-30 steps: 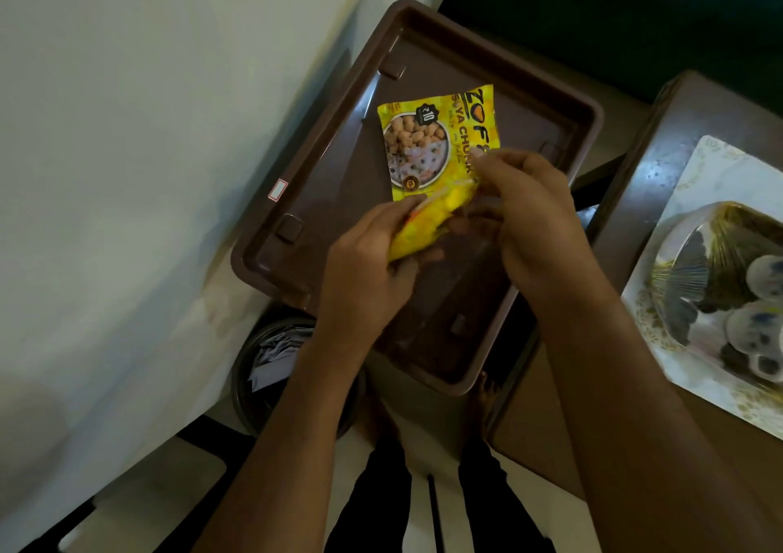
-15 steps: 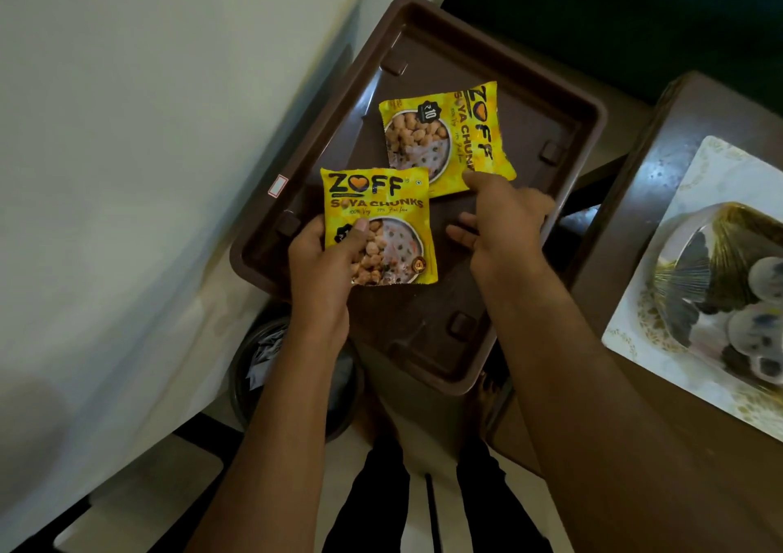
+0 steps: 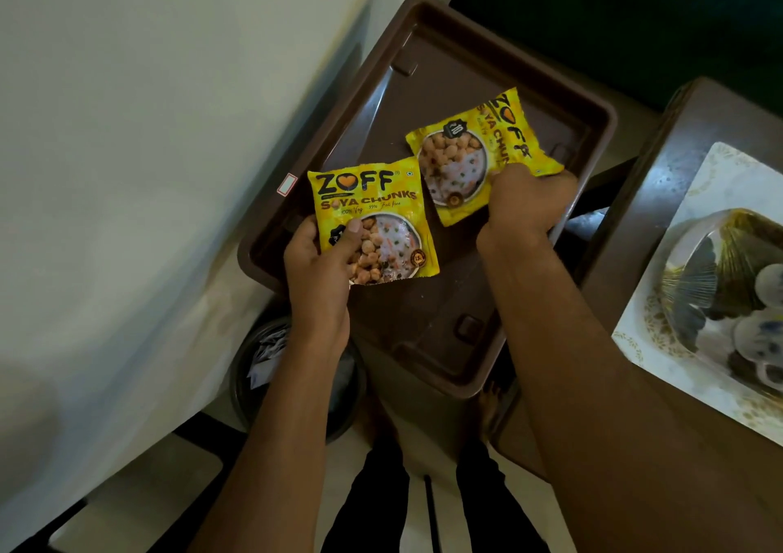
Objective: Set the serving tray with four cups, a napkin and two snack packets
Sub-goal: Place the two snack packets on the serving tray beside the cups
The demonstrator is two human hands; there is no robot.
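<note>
Packets first: the left hand (image 3: 315, 264) has its fingers clamped on the near snack packet (image 3: 373, 217) by its lower corner, over the serving tray (image 3: 428, 18) — light, crinkly, slippery film. Rightward, the right hand (image 3: 525, 201) pins the far packet's (image 3: 470, 150) edge — grip seams, not the belly.

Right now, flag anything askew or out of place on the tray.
The two snack packets sit at different angles: the left packet reads upright, the right packet is rotated sideways. No spill or damage shows on the brown tray.
</note>
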